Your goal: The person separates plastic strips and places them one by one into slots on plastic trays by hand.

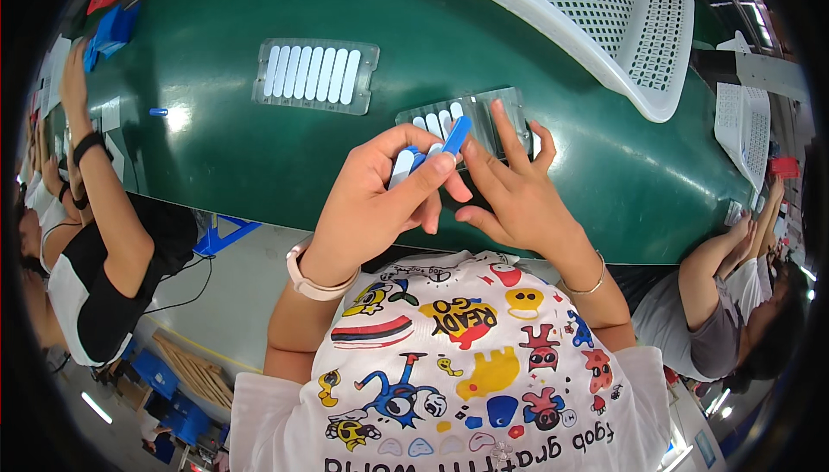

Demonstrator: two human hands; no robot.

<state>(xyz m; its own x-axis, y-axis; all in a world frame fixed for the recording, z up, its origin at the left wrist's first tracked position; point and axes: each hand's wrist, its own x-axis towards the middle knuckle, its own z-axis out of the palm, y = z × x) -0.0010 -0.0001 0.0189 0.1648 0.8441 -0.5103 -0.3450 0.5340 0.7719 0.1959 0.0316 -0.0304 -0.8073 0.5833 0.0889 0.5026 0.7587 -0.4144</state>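
Observation:
Above the table's near edge, my left hand point(389, 180) is closed round several small flat strips with rounded ends, which look like mini nail files. One blue nail file point(457, 135) sticks out between thumb and forefinger; a white one point(401, 167) shows by the palm. My right hand point(524, 191) is open, fingers spread, with its fingertips at a clear plastic tray point(511, 102). White strips point(432, 121) lie in that tray's left part; my hands partly hide it. Farther left, a second clear tray point(366, 83) holds a row of several white strips point(313, 73).
A large white perforated basket point(643, 96) stands at the far right of the green table point(199, 157). A small blue piece point(158, 112) and a blue stack point(112, 33) lie to the left. Co-workers' arms reach in at left point(108, 187) and right point(704, 278).

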